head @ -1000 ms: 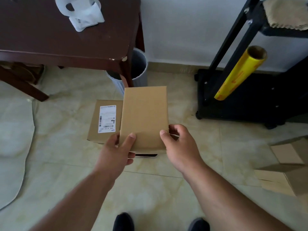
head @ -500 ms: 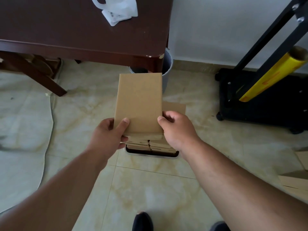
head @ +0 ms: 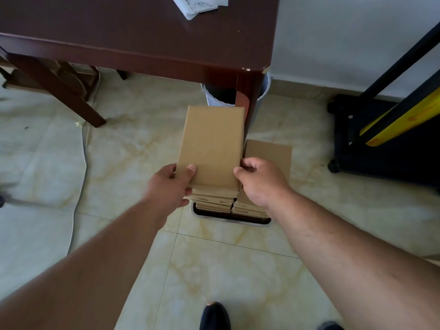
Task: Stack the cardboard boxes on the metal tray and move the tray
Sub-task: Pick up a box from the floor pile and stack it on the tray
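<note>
Top cardboard box (head: 212, 146) gripped at near corners by both hands: left hand (head: 167, 189) w/ thumb clamped on top face, fingers curled under; right hand (head: 259, 179) w/ fingers curled round right edge. Box held flat over left box stack (head: 214, 202) in metal tray (head: 232, 219) on tiled floor (head: 226, 270). Lower right stack (head: 269, 153) seen beside it. Brown table (head: 133, 36) behind.

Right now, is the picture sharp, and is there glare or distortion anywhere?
Head view: the held box and both hands are sharp; soft daylight glare on the table; wide-angle bending at the edges; the yellow roll is slightly blurred.
</note>
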A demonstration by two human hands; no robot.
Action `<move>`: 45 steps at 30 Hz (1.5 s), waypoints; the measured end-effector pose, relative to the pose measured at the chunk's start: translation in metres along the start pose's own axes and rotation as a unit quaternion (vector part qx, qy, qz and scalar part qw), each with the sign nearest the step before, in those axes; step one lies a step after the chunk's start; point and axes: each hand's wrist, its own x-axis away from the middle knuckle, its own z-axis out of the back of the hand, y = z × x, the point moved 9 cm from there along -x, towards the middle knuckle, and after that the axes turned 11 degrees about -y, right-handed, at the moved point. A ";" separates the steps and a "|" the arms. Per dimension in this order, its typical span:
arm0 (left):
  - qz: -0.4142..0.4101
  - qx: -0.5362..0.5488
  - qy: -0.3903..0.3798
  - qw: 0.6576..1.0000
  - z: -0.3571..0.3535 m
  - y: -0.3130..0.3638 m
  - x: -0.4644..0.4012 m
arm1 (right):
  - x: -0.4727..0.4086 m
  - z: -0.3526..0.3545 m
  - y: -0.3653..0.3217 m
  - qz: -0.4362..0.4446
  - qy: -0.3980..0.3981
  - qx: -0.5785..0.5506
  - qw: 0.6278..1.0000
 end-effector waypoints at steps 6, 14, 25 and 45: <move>0.009 -0.016 -0.011 1.000 -0.001 -0.010 -0.006 | -0.008 -0.007 0.014 -0.016 0.001 0.013 1.000; 0.006 -0.035 0.003 0.999 -0.001 -0.011 -0.010 | -0.008 -0.012 0.021 -0.020 -0.007 0.013 1.000; 0.060 0.001 0.065 0.996 -0.007 -0.048 0.031 | 0.017 0.022 0.050 -0.038 0.040 -0.070 0.996; 0.079 -0.158 -0.167 0.970 -0.296 -0.062 0.088 | 0.139 0.190 0.248 -0.134 0.102 -0.090 0.982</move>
